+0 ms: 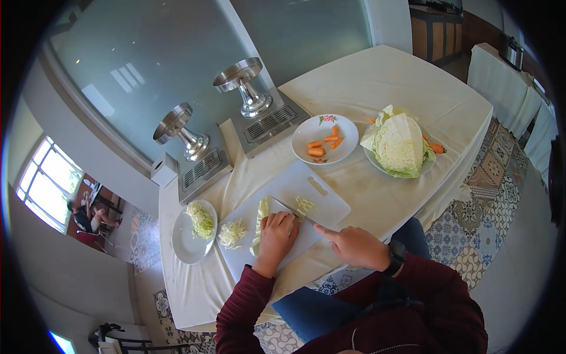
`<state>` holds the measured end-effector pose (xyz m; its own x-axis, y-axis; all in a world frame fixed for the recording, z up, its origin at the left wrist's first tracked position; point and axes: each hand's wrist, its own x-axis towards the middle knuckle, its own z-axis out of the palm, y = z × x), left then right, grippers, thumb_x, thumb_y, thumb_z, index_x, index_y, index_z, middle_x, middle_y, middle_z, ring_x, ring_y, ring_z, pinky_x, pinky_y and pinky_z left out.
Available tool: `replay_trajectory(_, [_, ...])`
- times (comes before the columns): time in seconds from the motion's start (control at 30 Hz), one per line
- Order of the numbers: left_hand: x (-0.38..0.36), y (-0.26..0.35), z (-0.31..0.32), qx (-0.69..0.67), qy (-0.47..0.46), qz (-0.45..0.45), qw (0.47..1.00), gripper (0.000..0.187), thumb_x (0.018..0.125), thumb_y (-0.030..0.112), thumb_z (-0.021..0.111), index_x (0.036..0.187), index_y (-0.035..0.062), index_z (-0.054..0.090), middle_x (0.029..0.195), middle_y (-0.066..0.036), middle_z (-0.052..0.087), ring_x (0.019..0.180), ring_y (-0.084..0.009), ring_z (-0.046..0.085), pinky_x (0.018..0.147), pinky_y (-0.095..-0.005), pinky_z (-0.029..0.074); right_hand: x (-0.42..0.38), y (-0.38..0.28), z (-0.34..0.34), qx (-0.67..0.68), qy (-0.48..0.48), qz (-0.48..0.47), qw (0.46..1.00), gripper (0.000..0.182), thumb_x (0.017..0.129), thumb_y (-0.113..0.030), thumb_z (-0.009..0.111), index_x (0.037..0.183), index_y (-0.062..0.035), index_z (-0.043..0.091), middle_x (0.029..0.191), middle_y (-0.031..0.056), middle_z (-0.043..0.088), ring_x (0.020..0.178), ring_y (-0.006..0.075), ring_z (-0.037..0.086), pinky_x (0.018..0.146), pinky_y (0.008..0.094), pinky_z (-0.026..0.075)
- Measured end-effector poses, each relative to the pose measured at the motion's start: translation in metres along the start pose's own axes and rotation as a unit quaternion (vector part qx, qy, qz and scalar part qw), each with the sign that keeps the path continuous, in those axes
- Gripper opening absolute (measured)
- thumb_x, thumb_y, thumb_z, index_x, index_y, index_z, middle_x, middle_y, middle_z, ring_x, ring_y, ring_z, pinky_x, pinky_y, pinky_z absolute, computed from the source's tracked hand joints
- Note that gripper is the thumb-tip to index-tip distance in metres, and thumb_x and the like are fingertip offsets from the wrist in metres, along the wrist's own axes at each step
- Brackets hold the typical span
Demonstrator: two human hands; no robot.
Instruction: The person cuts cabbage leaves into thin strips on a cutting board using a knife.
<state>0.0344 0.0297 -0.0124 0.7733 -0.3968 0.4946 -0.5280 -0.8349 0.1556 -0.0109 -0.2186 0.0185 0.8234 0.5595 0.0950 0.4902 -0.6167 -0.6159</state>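
My right hand [356, 248] is closed around the handle of a kitchen knife [285, 206], its index finger stretched along toward the blade. My left hand [277, 236] lies beside the blade with fingers curled down over a cut piece of cabbage [260, 221], which is partly hidden under it. Both are over a white cutting board [330, 212]. Thin cabbage shreds [303, 205] lie past the blade. A larger heap of shredded cabbage [233, 233] sits on the board's left side.
A plate [184, 248] with more cut cabbage stands at the left. Behind the board is a flowered plate [300, 141] of carrot pieces [316, 151]. Further right sits a large cabbage [400, 144] with carrots beside it. Two metal stands [256, 106] line the back. A person [88, 215] sits far left.
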Motion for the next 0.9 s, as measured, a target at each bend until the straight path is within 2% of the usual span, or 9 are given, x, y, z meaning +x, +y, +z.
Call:
replay_trajectory(0.23, [-0.001,-0.002,-0.002,0.006,0.002,-0.036,0.999,0.022,0.084,0.016,0.076,0.104,0.0079,0.072,0.101,-0.005,0.068,0.098,-0.0271,0.064,0.09,-0.0427,0.046,-0.024,-0.001,-0.01,0.0,-0.024,0.017,1.0,0.061,0.093,-0.01,0.052,0.153,-0.006,0.043,0.068,0.0249,0.064,0.063,0.0434,0.065,0.063,0.0536,0.052])
replay_trajectory(0.33, [0.0,-0.003,-0.001,0.004,0.02,-0.005,1.0,0.021,0.083,0.016,0.076,0.103,0.0098,0.072,0.098,-0.003,0.067,0.094,-0.0251,0.063,0.088,-0.0424,0.046,-0.031,0.008,-0.013,0.009,-0.002,-0.004,1.0,0.062,0.093,-0.011,0.053,0.153,-0.0088,0.043,0.068,0.0244,0.065,0.063,0.0439,0.065,0.064,0.0541,0.052])
replay_trajectory(0.53, [0.0,-0.001,-0.004,-0.006,0.006,-0.025,1.0,0.02,0.084,0.016,0.076,0.102,0.0096,0.074,0.1,-0.004,0.072,0.099,-0.0249,0.064,0.092,-0.0412,0.046,-0.04,0.001,-0.021,0.037,-0.014,0.022,0.999,0.061,0.093,-0.012,0.054,0.153,-0.0109,0.044,0.069,0.0244,0.064,0.065,0.0434,0.065,0.065,0.0533,0.052])
replay_trajectory(0.73, [0.001,-0.001,-0.002,-0.006,0.019,-0.017,1.0,0.018,0.084,0.017,0.076,0.101,0.0096,0.074,0.098,-0.002,0.072,0.096,-0.0243,0.064,0.09,-0.0416,0.046,-0.045,0.004,-0.02,0.045,-0.002,0.018,0.999,0.062,0.093,-0.012,0.055,0.154,-0.0131,0.044,0.068,0.0236,0.064,0.064,0.0428,0.064,0.064,0.0536,0.051])
replay_trajectory(0.9, [0.002,0.001,-0.004,-0.025,0.013,-0.006,1.0,0.018,0.085,0.016,0.075,0.101,0.0093,0.074,0.096,-0.003,0.07,0.094,-0.025,0.063,0.09,-0.0416,0.046,-0.047,-0.004,-0.03,0.017,-0.002,0.052,0.999,0.062,0.094,-0.013,0.055,0.154,-0.0133,0.043,0.068,0.0229,0.064,0.064,0.0425,0.064,0.064,0.0532,0.052])
